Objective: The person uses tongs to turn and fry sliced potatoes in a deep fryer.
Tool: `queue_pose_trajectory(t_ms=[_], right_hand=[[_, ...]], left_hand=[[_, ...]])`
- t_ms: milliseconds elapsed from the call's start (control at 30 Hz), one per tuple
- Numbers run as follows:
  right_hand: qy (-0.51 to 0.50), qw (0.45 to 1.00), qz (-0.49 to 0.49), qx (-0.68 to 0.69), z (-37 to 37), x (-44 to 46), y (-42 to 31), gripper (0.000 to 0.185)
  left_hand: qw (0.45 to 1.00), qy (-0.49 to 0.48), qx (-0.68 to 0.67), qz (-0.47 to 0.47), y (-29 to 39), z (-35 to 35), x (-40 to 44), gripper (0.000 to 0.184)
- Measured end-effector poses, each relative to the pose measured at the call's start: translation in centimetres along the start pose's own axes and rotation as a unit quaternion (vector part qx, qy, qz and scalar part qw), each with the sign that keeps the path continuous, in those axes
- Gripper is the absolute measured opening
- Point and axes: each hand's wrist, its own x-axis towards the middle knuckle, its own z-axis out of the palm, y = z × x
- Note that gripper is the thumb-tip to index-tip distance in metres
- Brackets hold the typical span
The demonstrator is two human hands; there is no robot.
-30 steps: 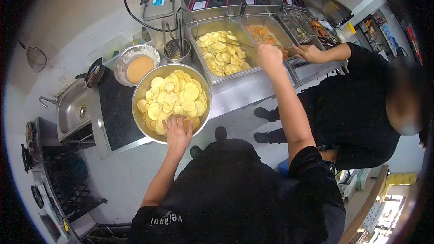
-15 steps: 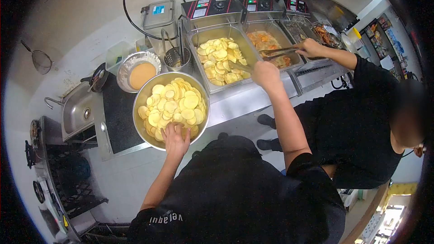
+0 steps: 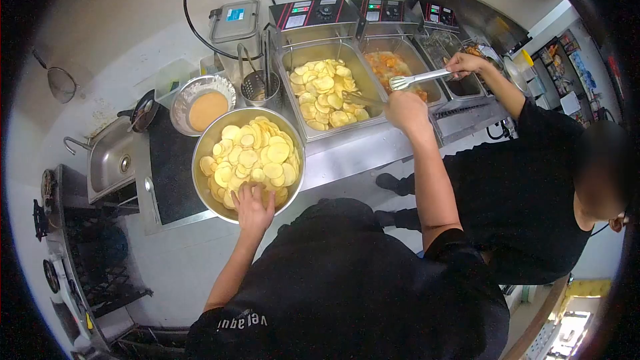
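Note:
My left hand reaches over the near rim of a large steel bowl. Its fingers are spread and rest on the heaped potato slices. Closed around a thin metal utensil, my right hand is over the front right edge of the left fryer. The utensil's far end lies against more pale yellow potato slices in that fryer; its exact kind is hard to make out.
At right, a co-worker's hand holds light-coloured tongs over the middle fryer, where orange pieces bubble. A bowl of tan batter and a steel utensil holder stand behind my bowl. A sink is at left.
My right hand has shifted slightly right, the utensil with it. The co-worker's tongs have lifted and turned over the middle fryer. My left hand stays on the slices.

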Motion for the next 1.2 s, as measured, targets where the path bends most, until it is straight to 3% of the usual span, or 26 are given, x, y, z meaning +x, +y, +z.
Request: queue_pose_trajectory(t_ms=[233, 400, 700, 1200], right_hand=[[-0.015, 1.0, -0.026, 0.004, 2.2, 1.4, -3.0, 0.021], [0.058, 0.998, -0.03, -0.026, 1.3, 1.6, -1.9, 0.02], [0.081, 0.996, 0.003, -0.029, -0.3, 1.8, -0.2, 0.02], [0.06, 0.998, -0.004, 0.035, 0.1, 3.2, -2.2, 0.02]], left_hand=[[1.0, -0.002, 0.0, -0.004, 0.1, -0.2, 0.0, 0.036], [1.0, -0.012, -0.005, -0.019, 0.4, -0.6, 0.0, 0.036], [1.0, -0.002, 0.001, -0.01, 0.1, -0.2, 0.0, 0.038], [1.0, -0.003, -0.013, -0.004, 0.3, -0.5, 0.1, 0.037]])
